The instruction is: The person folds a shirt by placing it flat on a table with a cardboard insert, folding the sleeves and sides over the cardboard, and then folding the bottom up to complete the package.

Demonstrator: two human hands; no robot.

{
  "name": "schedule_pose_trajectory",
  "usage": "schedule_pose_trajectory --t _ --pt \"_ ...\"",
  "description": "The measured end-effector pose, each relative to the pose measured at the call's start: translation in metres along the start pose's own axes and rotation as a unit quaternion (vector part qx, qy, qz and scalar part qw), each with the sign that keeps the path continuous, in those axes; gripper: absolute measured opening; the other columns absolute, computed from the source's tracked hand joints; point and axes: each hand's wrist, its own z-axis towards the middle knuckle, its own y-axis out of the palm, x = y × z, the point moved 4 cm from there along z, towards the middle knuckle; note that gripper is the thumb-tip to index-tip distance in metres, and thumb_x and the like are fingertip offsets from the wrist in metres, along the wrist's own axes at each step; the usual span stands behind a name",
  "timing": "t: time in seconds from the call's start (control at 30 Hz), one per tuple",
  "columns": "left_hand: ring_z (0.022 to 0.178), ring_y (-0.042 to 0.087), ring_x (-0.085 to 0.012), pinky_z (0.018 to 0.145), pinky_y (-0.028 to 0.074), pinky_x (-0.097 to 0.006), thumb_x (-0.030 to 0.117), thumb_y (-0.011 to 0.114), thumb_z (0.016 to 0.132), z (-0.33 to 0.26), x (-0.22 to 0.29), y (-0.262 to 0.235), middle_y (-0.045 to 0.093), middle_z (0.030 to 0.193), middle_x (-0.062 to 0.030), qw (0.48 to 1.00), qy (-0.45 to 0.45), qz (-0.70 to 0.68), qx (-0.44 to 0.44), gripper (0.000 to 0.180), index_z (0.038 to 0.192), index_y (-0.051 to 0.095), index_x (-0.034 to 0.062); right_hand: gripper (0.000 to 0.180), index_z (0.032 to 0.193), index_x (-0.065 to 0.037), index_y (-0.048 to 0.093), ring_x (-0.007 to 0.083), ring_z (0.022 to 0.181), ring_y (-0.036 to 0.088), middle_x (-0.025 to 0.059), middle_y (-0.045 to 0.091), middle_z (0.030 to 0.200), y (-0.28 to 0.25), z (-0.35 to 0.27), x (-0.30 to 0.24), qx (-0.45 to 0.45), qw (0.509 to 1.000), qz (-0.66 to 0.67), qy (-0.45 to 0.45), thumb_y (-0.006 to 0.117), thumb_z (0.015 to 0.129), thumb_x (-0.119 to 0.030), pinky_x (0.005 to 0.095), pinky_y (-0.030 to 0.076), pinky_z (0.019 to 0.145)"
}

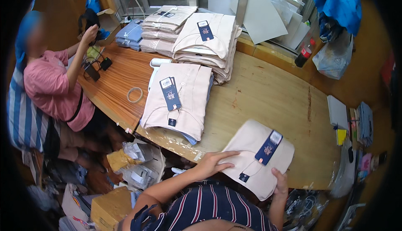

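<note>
— So, where is the folded cream shirt (255, 157)?

— At the near edge of the wooden counter (272, 92), right of centre, with a dark blue tag on top. The left hand (213, 162) lies flat on its left edge, fingers spread; the right hand (279, 183) holds its near right corner, thumb on top, fingers hidden beneath.

— And around it?

— A stack of folded cream shirts (178, 101) sits to the left, further back, with taller stacks (207, 42) at the far side. A tape roll (135, 94) lies left on the counter. A person in a pink top (54, 90) sits at the far left, hand raised to a dark object. A red-capped bottle (304, 53) stands at the far right.
</note>
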Motion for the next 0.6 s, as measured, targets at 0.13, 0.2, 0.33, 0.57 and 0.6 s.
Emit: schedule_pose_trajectory --t 0.13,0.2,0.33,0.57,0.6 --pt "0.088 0.058 -0.0204 0.076 0.044 -0.028 0.015 0.068 0.066 -0.036 0.037 -0.093 0.059 0.099 -0.0114 0.987 -0.020 0.069 0.146 0.045 0.107 0.054 0.0042 0.058 0.119 0.004 0.035 0.0245 0.103 0.047 0.0139 0.047 0.114 0.107 0.010 -0.044 -0.136 0.987 -0.058 -0.065 0.061 0.071 -0.012 0.0342 0.037 0.089" --pt "0.091 0.056 -0.0197 0.080 0.042 -0.028 0.017 0.070 0.064 -0.047 0.041 -0.138 0.059 0.099 -0.0122 0.967 0.003 0.100 0.235 0.046 0.104 0.055 0.0002 0.057 0.119 0.003 0.037 0.0210 0.104 0.046 0.0125 0.047 0.114 0.154 0.041 -0.050 -0.207 0.965 -0.140 -0.073 0.062 0.071 -0.014 0.0332 0.036 0.089" --pt "0.100 0.049 -0.0185 0.088 0.035 -0.028 0.006 0.062 0.071 -0.051 0.000 -0.205 0.055 0.105 -0.0124 0.942 0.019 0.050 0.331 0.039 0.106 0.051 -0.0033 0.050 0.114 0.003 0.042 0.0165 0.099 0.048 0.0106 0.050 0.110 0.247 0.101 -0.039 -0.333 0.933 -0.077 -0.114 0.063 0.075 -0.021 0.0284 0.039 0.085" --pt "0.107 0.043 -0.0233 0.090 0.031 -0.031 0.009 0.049 0.080 -0.064 -0.088 -0.220 0.045 0.116 -0.0155 0.927 -0.140 0.167 0.305 0.040 0.118 0.040 0.0006 0.062 0.124 0.001 0.027 0.0188 0.110 0.039 0.0130 0.042 0.119 0.276 0.184 0.044 -0.307 0.940 -0.120 -0.088 0.061 0.073 -0.009 0.0288 0.031 0.093" --pt "0.108 0.042 -0.0253 0.091 0.031 -0.033 0.013 0.051 0.080 -0.061 -0.074 -0.219 0.043 0.118 -0.0167 0.920 -0.160 0.172 0.313 0.043 0.120 0.038 0.0027 0.064 0.124 0.001 0.025 0.0187 0.110 0.039 0.0128 0.041 0.119 0.275 0.183 0.043 -0.314 0.939 -0.108 -0.087 0.062 0.072 -0.008 0.0287 0.030 0.094"
